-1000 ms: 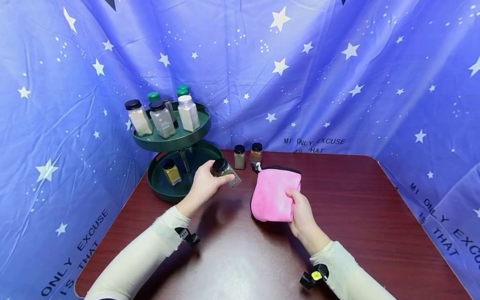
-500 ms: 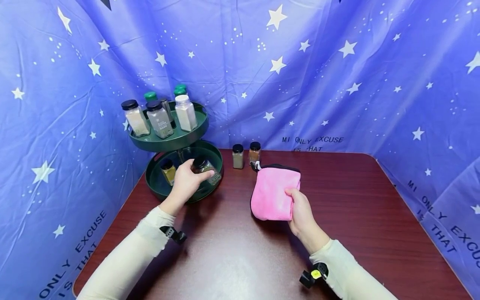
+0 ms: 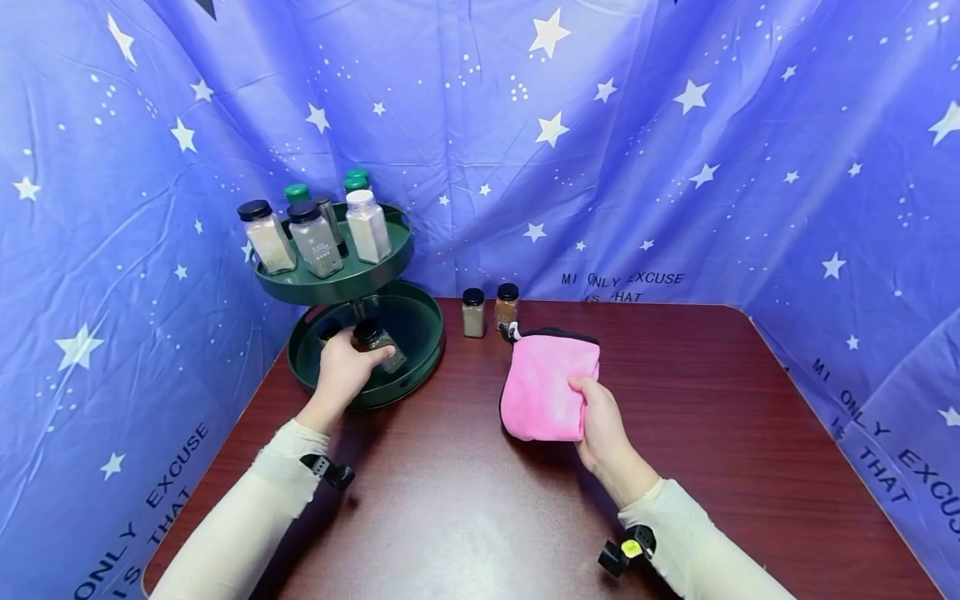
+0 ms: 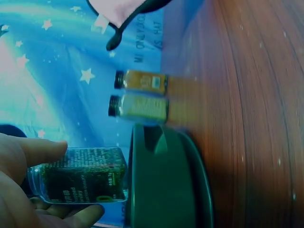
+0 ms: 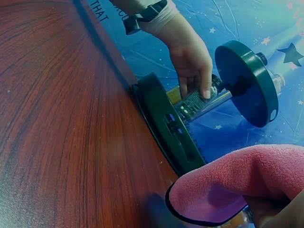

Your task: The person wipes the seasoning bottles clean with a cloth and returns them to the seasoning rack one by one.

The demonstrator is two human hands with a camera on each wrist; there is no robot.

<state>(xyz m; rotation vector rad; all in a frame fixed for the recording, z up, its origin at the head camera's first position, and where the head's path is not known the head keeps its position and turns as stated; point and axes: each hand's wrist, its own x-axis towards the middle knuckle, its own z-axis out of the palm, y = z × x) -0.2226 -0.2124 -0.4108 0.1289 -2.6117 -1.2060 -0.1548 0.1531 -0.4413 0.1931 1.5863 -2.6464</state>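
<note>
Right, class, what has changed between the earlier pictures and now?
The left hand has carried the herb jar leftward, from above the table to the lower green tray, and still grips it. Nothing new was taken hold of. The right hand still holds the pink cloth; the greenish jar and orange jar stay standing on the table.

Table top (image 3: 465,517): wood-grained, smooth, glossy, bright sheen at near side; two-tier stand (image 3: 341,289), left: smooth, plastic-looking, satin gloss; post (image 5: 216,104): shiny, metal-like; held jar (image 4: 85,175): clear, glossy, glass or plastic unclear; folded towel (image 3: 546,387), right: matt, fleecy pile, smooth dark edging (image 3: 562,333); far backdrop (image 3: 480,142): creased fabric, soft sheen; sleeves (image 3: 240,508): thin, matt fabric
</note>
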